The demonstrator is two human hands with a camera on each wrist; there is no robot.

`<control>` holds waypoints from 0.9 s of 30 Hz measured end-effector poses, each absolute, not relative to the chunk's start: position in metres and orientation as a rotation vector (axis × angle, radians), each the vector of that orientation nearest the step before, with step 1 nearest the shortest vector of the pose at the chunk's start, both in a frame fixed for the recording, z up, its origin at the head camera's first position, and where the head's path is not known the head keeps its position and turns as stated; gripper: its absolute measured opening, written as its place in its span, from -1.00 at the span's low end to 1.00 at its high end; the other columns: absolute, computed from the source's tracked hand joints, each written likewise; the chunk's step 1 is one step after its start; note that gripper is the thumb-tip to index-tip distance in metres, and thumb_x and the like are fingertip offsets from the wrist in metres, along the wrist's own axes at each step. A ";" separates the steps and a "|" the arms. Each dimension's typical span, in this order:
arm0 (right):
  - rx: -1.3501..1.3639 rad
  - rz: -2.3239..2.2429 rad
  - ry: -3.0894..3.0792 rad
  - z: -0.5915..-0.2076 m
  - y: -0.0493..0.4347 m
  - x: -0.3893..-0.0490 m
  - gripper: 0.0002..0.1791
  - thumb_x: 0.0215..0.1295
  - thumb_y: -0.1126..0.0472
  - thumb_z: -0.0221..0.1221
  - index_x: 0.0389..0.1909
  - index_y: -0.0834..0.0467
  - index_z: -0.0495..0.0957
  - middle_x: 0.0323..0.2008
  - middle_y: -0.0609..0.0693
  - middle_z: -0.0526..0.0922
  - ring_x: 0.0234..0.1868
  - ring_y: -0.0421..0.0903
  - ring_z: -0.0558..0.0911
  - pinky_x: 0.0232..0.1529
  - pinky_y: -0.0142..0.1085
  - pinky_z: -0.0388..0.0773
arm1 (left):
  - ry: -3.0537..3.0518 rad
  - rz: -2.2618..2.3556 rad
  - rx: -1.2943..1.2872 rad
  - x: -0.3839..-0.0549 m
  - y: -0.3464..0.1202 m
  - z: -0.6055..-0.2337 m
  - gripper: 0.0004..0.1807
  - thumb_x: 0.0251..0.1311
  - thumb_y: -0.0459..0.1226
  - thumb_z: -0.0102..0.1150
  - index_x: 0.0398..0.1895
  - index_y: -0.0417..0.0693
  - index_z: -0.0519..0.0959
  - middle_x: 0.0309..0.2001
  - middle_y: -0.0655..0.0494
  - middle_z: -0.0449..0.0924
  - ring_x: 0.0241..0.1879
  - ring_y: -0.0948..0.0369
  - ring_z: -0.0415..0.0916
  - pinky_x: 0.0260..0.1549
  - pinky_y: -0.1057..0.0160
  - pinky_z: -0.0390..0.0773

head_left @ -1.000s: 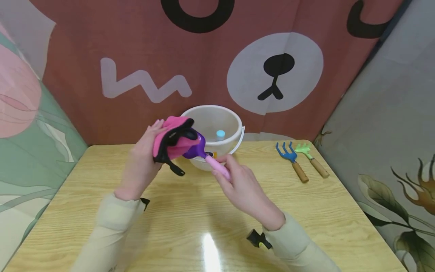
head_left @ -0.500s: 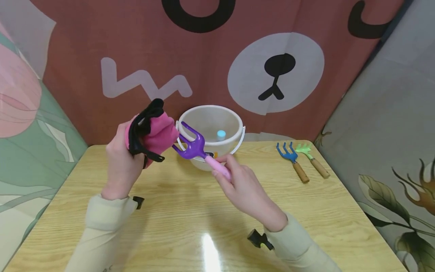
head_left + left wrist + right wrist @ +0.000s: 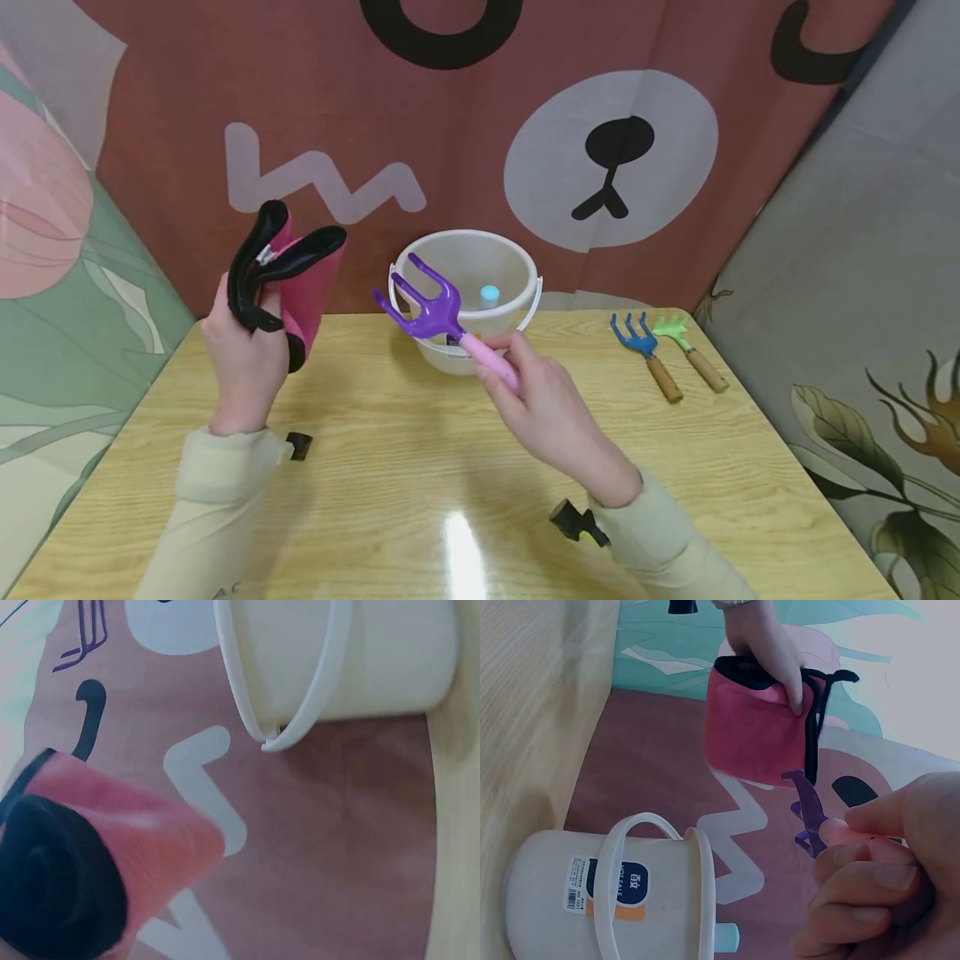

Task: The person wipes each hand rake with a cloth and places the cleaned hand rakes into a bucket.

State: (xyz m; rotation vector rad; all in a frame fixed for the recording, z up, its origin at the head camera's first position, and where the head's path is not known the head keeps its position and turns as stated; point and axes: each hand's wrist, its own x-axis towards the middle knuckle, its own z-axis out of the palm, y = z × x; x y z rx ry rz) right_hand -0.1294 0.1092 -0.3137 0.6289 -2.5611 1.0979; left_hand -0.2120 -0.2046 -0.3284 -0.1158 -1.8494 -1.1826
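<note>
My left hand (image 3: 243, 367) grips a pink cloth pouch (image 3: 313, 287) with black edging and a black strap, up at the left above the table. In the right wrist view, the thumb lies over the pouch (image 3: 754, 739) near its black-trimmed edge. My right hand (image 3: 551, 417) holds the pink handle of a purple toy hand fork (image 3: 438, 312). Its three tines point up and left, in front of the white bucket (image 3: 450, 364) in the head view. The pouch and the fork are apart. In the left wrist view, the pouch (image 3: 169, 840) shows at lower left.
The bucket stands at the back of the wooden table (image 3: 390, 500), with a light blue thing (image 3: 490, 297) inside; the rest of that thing is hidden. At right lie a blue hand fork (image 3: 645, 354) and a green hand rake (image 3: 686, 350), both wooden-handled. Patterned cloth walls surround the table.
My left hand has moved left with the pouch, turning it and drawing it off the fork's tines, which now show. The fork has stayed nearly in place.
</note>
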 end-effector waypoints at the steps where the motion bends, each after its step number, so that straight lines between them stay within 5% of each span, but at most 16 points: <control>1: 0.631 1.101 -2.560 -0.313 0.109 -0.129 -0.71 0.48 0.18 0.21 0.13 0.13 0.48 -0.51 -0.13 0.48 -0.59 -0.16 0.44 -0.63 -0.26 0.43 | -1.856 -1.233 -0.091 -0.212 -0.204 -0.329 -0.68 0.48 -0.18 0.09 0.03 -0.27 0.60 -0.22 0.01 0.63 -0.29 0.25 0.45 -0.25 0.40 0.35; 10: 0.672 1.115 -2.533 -0.313 0.107 -0.129 -0.73 0.47 0.17 0.21 0.11 0.11 0.49 -0.53 -0.16 0.46 -0.61 -0.20 0.42 -0.63 -0.26 0.42 | -1.881 -1.700 0.067 -0.205 -0.196 -0.330 -0.60 0.52 0.03 -0.03 0.19 0.03 0.54 -0.03 0.10 0.55 -0.01 0.20 0.44 0.03 0.30 0.32; 14: 0.729 1.146 -2.512 -0.315 0.104 -0.128 -0.76 0.49 0.17 0.19 0.10 0.10 0.50 -0.54 -0.17 0.46 -0.63 -0.21 0.41 -0.66 -0.29 0.41 | -1.864 -2.001 0.219 -0.196 -0.187 -0.324 -0.60 0.49 0.19 -0.08 0.11 0.17 0.44 0.02 0.12 0.48 0.04 0.22 0.42 0.09 0.32 0.29; 22: 0.818 1.172 -2.472 -0.317 0.096 -0.126 -0.78 0.48 0.17 0.18 0.07 0.08 0.51 -0.54 -0.20 0.48 -0.64 -0.25 0.42 -0.66 -0.31 0.41 | -1.489 -2.557 -0.210 -0.186 -0.160 -0.319 -0.39 0.52 0.24 -0.32 0.29 0.02 0.33 0.17 0.05 0.46 0.15 0.19 0.51 0.09 0.26 0.53; 27: 0.755 1.134 -2.519 -0.319 0.094 -0.127 -0.77 0.49 0.10 0.19 0.06 0.08 0.58 -0.54 -0.19 0.46 -0.61 -0.23 0.42 -0.61 -0.28 0.43 | -1.307 -2.740 -0.273 -0.183 -0.150 -0.321 -0.32 0.50 0.28 -0.37 0.41 0.06 0.27 0.27 0.09 0.41 0.26 0.19 0.43 0.17 0.22 0.49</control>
